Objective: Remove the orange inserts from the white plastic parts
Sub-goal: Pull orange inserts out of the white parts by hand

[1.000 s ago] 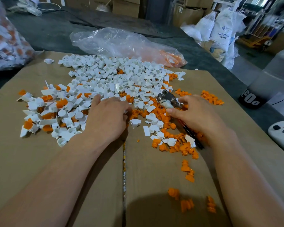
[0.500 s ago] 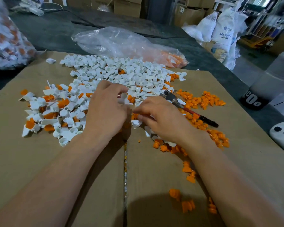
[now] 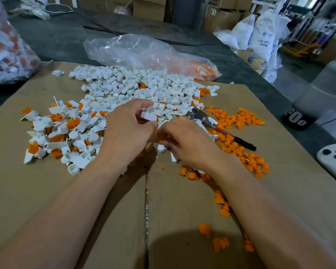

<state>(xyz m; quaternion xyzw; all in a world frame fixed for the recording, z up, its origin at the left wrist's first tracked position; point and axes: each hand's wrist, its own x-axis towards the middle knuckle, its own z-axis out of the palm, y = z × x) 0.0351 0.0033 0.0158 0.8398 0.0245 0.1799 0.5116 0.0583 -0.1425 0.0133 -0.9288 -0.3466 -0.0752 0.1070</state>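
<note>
My left hand (image 3: 126,133) holds a white plastic part (image 3: 149,114) between thumb and fingers, just above the pile's near edge. My right hand (image 3: 186,141) sits close against it with curled fingers, its fingertips meeting under the part, where a bit of an orange insert (image 3: 157,131) shows. A big pile of white plastic parts (image 3: 144,88) covers the far middle of the cardboard (image 3: 47,191). White parts with orange inside (image 3: 66,125) lie at the left. Loose orange inserts (image 3: 239,118) are scattered to the right.
Red-and-black-handled pliers (image 3: 219,128) lie on the cardboard just right of my right hand. A clear plastic bag (image 3: 144,53) holding orange pieces lies behind the pile. Another full bag (image 3: 6,49) sits far left, and a white controller (image 3: 334,158) at the right edge.
My right hand let go of the pliers, which now lie on the cardboard, and moved left to meet my left hand. My left hand lifted a white part from the pile.
</note>
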